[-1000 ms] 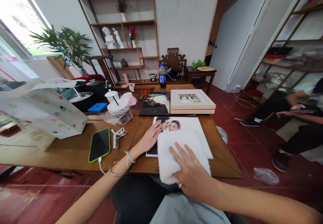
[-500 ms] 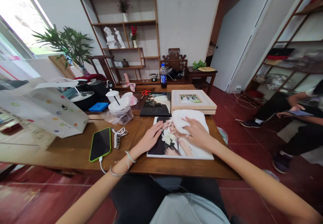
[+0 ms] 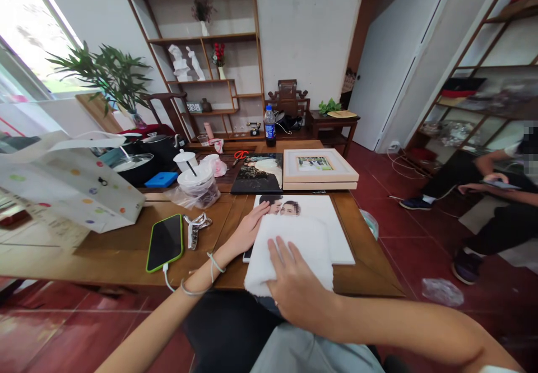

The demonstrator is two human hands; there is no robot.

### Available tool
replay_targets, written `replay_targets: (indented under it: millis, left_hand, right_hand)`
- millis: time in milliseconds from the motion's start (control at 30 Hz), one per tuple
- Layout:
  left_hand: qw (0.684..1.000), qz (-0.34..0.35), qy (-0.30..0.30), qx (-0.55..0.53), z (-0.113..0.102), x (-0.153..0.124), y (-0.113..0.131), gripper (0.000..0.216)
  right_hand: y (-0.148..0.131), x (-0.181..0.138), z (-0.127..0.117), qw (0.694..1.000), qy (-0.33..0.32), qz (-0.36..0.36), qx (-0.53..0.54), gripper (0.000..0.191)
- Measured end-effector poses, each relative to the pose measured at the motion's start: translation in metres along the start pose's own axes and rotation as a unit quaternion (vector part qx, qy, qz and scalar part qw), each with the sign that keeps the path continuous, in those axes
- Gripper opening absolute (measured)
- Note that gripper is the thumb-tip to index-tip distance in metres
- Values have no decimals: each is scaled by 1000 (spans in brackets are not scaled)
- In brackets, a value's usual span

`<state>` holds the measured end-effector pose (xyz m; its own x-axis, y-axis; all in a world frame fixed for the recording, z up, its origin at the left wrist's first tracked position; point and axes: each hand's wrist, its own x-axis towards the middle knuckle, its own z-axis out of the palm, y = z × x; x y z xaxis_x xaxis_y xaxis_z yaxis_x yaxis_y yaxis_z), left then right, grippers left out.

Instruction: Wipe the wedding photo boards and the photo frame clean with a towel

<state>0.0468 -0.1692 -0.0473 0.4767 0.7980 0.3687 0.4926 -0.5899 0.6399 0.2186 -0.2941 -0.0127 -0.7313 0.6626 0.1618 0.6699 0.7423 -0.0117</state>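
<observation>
A printed photo panel (image 3: pixel 340 233) of a couple lies flat on the wooden table in front of me. My left hand (image 3: pixel 250 228) rests on its left side with the fingers stretched out. Under my right hand (image 3: pixel 296 280) is a folded white towel (image 3: pixel 309 238), which covers the panel's lower middle and reaches past its near edge. The right fingers lie over the towel's near part; the thumb is hidden. Behind the panel are a dark photo panel (image 3: pixel 257 174) and a light wooden picture frame (image 3: pixel 348 170), which sits on another light frame.
A green-cased phone (image 3: pixel 165 243) with a cable, a cup in a plastic bag (image 3: pixel 197 185), a blue box (image 3: pixel 161 180) and a paper bag (image 3: pixel 113 199) stand to the left. A bottle (image 3: pixel 269 126) is at the back. A seated person (image 3: pixel 500 188) is at the right.
My right hand has pulled the white towel from the panel's far right corner toward me and to the left, past its near edge. My left hand stays on the panel.
</observation>
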Motion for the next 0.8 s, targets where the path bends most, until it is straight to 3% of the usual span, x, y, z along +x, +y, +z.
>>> replay_targets:
  millis: [133,367,567,667,800]
  left_hand:
    - [1000,7,1,-9,0,0,-1,41]
    - [999,-9,0,36,3,1,2,40]
    - [999,-9,3,41,4,0,-1,40]
    - [999,-6,6,39,6,0,-3,40]
    - [999,-8,5,37,6,0,-3,40]
  right_hand:
    - [14,-2,-7,999,-20,-4,44,29]
    - [91,-1,-21,996,-32,58,55,40]
    - [146,-25,-23,990,-40,130,29,50]
    - [145,-41,-26,988,-44,147,30,50]
    - [106,-60,-33,989,-52,134,38,44]
